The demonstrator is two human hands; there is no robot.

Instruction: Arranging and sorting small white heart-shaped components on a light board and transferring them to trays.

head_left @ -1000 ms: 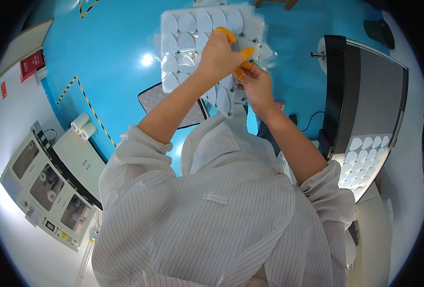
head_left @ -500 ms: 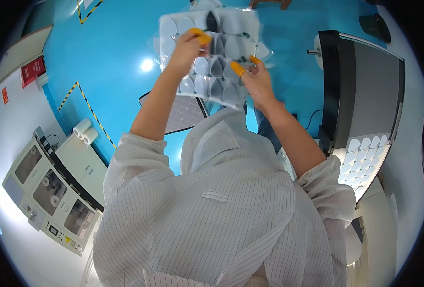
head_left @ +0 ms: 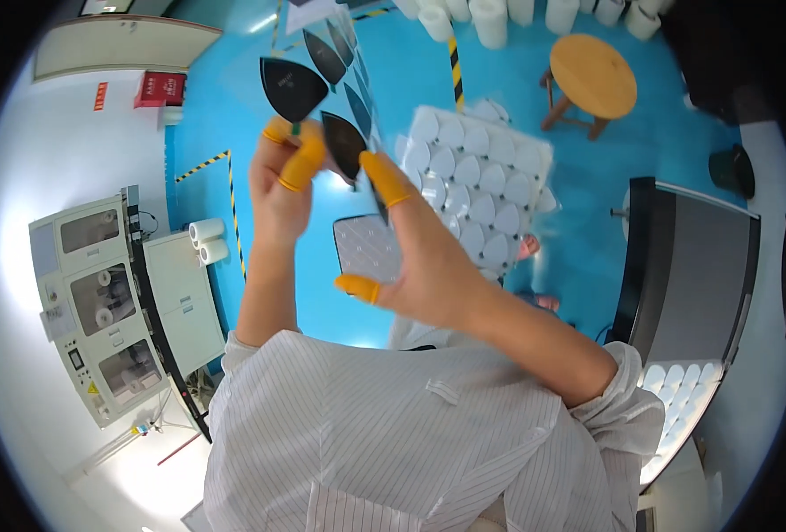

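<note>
Upper left: left hand (head_left: 282, 197) pinches dark sheet (head_left: 293, 89) by its near edge, probably sparing the faces. Right hand (head_left: 433, 262) spread, thumb free; fingertip contact unclear. Pale sheet (head_left: 480, 173) right of centre.

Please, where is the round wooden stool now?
In the head view, the round wooden stool stands on the blue floor at the upper right, above and right of the sheet of pale teardrop-shaped pieces.

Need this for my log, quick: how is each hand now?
Left hand: closed, pinching a sheet of black leaf-shaped pieces.
Right hand: open beside it; contact unclear.
</note>
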